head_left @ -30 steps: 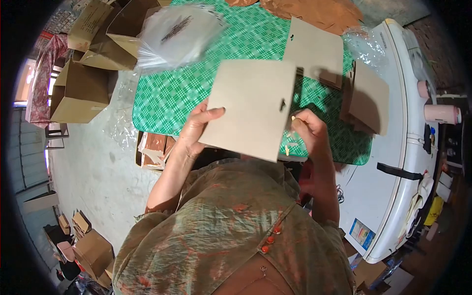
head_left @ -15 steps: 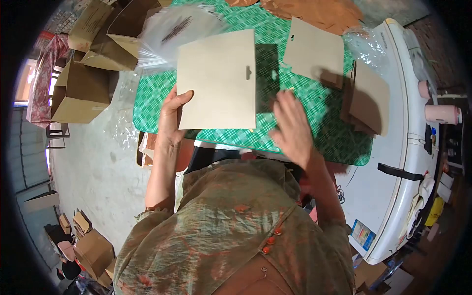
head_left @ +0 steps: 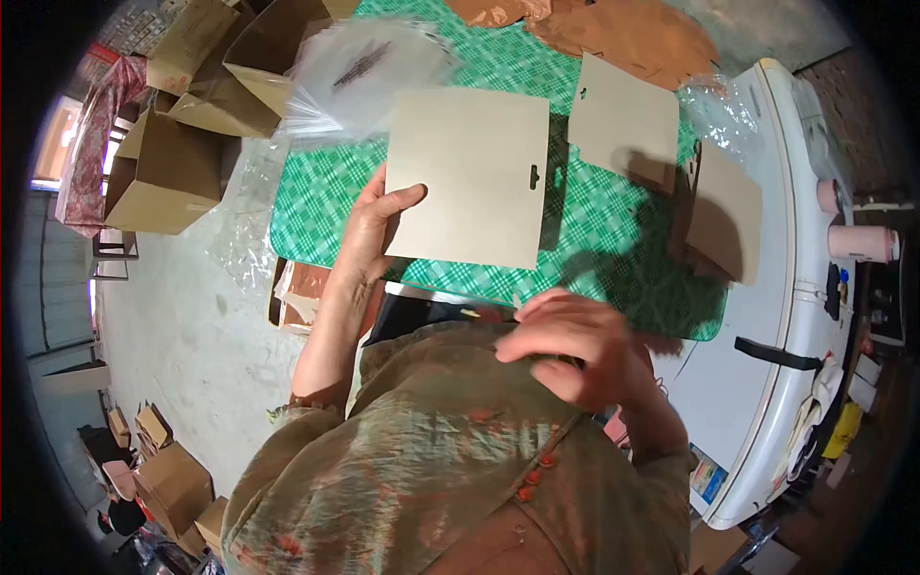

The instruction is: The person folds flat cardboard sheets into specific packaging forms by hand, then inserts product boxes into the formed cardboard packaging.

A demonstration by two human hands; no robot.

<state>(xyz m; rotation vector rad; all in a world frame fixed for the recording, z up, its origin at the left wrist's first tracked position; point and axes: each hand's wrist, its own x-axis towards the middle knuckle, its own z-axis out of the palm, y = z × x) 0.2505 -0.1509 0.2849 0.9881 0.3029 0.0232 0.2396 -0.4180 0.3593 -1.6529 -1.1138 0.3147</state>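
Observation:
A cream card [head_left: 470, 177] with a small hanging slot near its right edge is held up by my left hand [head_left: 372, 225], thumb on its front and fingers behind. Nearer my body, my right hand [head_left: 570, 340] is blurred by motion, its fingers partly spread, with nothing visible in it. A tiny pale piece [head_left: 470, 312] shows by the table's near edge. Beyond the held card, another cream card [head_left: 623, 120] lies on the green checked tablecloth [head_left: 321, 201]. More cards [head_left: 725, 211] lie stacked at the table's right.
Clear plastic bags [head_left: 369, 72] lie at the back left of the table, brown sheets [head_left: 632, 38] at the back right. Open cardboard boxes [head_left: 168, 172] stand left. A white appliance [head_left: 767, 383] lies along the right side, with a pink cup [head_left: 858, 241] beside it.
My right hand has moved away from the card, back toward my body. The card in my left hand now appears farther right and slightly lower, turned a little clockwise.

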